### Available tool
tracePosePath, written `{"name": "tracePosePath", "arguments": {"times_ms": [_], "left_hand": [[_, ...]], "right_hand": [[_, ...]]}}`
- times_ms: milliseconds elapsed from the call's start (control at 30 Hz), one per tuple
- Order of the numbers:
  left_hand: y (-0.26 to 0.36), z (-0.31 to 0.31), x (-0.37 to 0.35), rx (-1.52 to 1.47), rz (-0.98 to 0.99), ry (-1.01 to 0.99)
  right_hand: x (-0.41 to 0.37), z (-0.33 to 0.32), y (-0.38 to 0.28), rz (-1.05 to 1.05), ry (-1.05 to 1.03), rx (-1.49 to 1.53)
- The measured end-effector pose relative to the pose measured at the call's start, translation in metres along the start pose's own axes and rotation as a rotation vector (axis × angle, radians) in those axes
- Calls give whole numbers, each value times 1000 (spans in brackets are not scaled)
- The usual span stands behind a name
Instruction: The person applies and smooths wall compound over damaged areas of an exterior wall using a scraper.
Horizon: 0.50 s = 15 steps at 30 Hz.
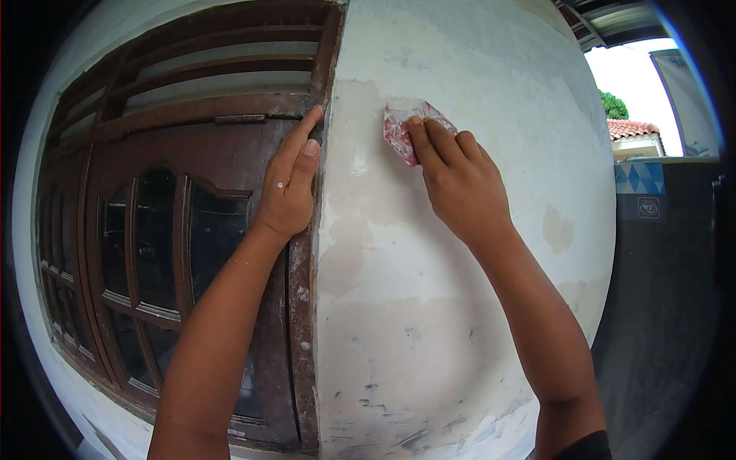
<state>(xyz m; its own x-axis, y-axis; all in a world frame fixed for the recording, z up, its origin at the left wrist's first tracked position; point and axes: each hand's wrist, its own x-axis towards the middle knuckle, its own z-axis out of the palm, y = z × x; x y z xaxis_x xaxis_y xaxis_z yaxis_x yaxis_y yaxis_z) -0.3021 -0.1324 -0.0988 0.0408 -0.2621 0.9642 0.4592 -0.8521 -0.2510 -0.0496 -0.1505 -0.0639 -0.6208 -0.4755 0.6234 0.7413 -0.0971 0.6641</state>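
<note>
A red, white-smeared scraper (pixel 400 132) lies against the pale wall (pixel 399 261), its edge up and to the left. My right hand (pixel 458 175) grips it, with fingers pressed on its face. To the left, my left hand (pixel 291 180) rests at the edge of the brown wooden frame (pixel 304 330), fingers stretched upward and holding nothing. A small white fleck sits on the back of that hand. The wall shows beige patches, and dark scuffs mark its lower part.
A brown wooden door or window (pixel 153 245) with glass panes and slats above fills the left. At the right stand a dark grey wall (pixel 652 307) and a tiled roof (pixel 632 129). A metal canopy (pixel 613 19) hangs at the upper right.
</note>
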Motion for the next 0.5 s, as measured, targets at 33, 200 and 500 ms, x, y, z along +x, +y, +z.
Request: {"name": "tracePosePath", "arguments": {"times_ms": [33,200,500], "left_hand": [[0,0,0,0,2,-1],[0,0,0,6,-6,1],[0,1,-2,9,-4,-3]], "right_hand": [[4,3,0,-1,4,-9],[-16,-4,-15,-26,-80,-18],[-2,7,-4,-5,3,-27]]}}
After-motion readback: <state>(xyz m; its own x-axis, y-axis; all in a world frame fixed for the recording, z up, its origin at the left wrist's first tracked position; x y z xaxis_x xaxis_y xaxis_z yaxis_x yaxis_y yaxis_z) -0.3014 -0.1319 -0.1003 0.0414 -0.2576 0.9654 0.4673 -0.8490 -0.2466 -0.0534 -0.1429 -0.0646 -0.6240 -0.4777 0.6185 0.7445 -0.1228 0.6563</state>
